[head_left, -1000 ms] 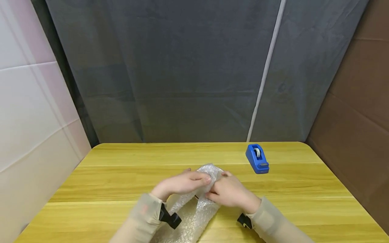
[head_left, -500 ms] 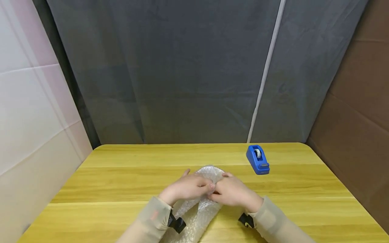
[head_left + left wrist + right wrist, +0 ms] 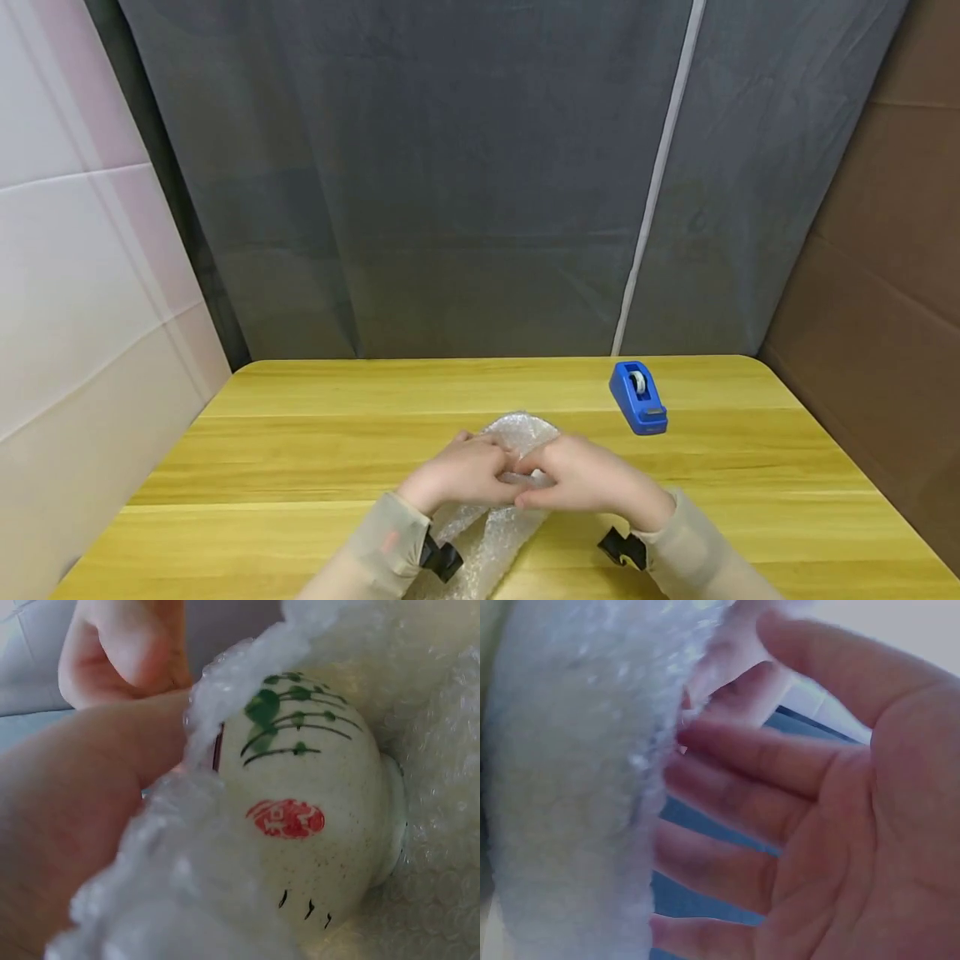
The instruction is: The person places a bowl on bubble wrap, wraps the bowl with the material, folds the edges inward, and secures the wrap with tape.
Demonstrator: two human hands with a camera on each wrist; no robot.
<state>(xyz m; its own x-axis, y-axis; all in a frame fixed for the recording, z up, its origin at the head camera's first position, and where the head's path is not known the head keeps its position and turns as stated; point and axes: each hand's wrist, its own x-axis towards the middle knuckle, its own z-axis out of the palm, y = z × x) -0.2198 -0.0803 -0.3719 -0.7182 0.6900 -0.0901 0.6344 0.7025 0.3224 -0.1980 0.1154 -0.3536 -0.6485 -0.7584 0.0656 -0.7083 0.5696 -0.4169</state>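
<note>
A sheet of clear bubble wrap (image 3: 517,428) is folded around a white ceramic bowl (image 3: 330,780), seen in the left wrist view. Green leaf sprigs and a red seal mark decorate its side, and a pale foot ring shows at its right. My left hand (image 3: 468,471) grips the folded wrap at the far end, fingers bent over its edge. Facing it, my right hand (image 3: 581,473) touches the wrap with fairly straight fingers (image 3: 735,799), its thumb standing apart. Both thumbs come close together in the head view. Wrap hides the bowl's mouth.
A blue tape dispenser (image 3: 639,398) with a roll of tape stands on the wooden table (image 3: 337,433), toward the back right. Dark fabric (image 3: 480,183) hangs behind the table. A white panel (image 3: 97,250) borders the left and a brown one (image 3: 877,275) the right.
The left hand has moved right, pulling the wrap's edge inward over the bowl. The right hand has lifted its grip, its fingers straightening and its thumb spreading away.
</note>
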